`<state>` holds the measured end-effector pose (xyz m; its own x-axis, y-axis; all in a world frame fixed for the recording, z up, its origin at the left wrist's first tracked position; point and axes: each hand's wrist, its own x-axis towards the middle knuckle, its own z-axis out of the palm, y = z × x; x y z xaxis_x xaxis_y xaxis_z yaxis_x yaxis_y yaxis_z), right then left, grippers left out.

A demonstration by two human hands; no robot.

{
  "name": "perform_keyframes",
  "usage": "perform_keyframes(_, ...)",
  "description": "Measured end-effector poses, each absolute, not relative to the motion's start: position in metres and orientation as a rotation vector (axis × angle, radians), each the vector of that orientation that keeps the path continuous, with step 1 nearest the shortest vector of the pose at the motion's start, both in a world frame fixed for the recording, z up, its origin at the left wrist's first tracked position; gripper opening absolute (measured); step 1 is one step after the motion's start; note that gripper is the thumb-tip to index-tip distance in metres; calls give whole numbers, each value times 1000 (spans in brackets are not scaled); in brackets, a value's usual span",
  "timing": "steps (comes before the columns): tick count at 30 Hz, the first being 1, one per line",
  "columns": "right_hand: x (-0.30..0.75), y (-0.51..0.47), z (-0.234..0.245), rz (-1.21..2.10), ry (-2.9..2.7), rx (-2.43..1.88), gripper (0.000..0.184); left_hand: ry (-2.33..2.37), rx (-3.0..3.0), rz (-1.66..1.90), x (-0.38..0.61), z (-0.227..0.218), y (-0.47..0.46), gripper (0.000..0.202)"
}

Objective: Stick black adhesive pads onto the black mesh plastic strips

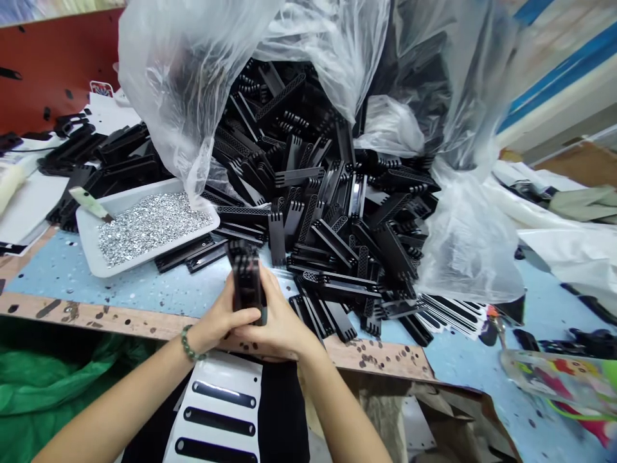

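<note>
My left hand and my right hand close together around black plastic pieces, held upright near the table's front edge. Motion blurs their top, so I cannot tell how many there are. Both thumbs press on the near side. Below the hands, a white sheet with black strip-shaped stickers lies on my lap. Just beyond the hands, a large heap of loose black plastic pieces with notched ends spills from a clear plastic bag.
Left of the heap stands a white tray of small silvery metal bits, with a brush in it. More black parts are piled behind. Sticker sheets and a colourful clear pouch lie right. Green cloth hangs lower left.
</note>
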<state>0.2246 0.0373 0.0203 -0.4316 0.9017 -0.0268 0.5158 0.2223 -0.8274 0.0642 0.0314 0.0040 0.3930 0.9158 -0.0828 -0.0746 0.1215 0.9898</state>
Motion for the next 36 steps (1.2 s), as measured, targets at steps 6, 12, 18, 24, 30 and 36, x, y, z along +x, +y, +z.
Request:
perform_keyframes(6,240,50,18,799,-2503,-1434,103,1463,1965,1080,12,3,17,114)
perform_keyframes(12,240,51,12,805,-2646,-1346,103,1419,2545,411,21,-5,29,93)
perform_keyframes(18,255,33,10,680,-2483,-1374,99,1472,2474,515,7,7,25,85)
perform_keyframes(24,238,23,1,548,-2502,-1384,93,1954,2313,642,-74,6,12,49)
perform_keyframes(30,215,34,1,470,-2555,-1257,61,1857,2483,586,-104,-13,22,36)
perform_keyframes(36,233,33,5,567,-2601,-1068,58,1810,2294,849,-98,3,29,30)
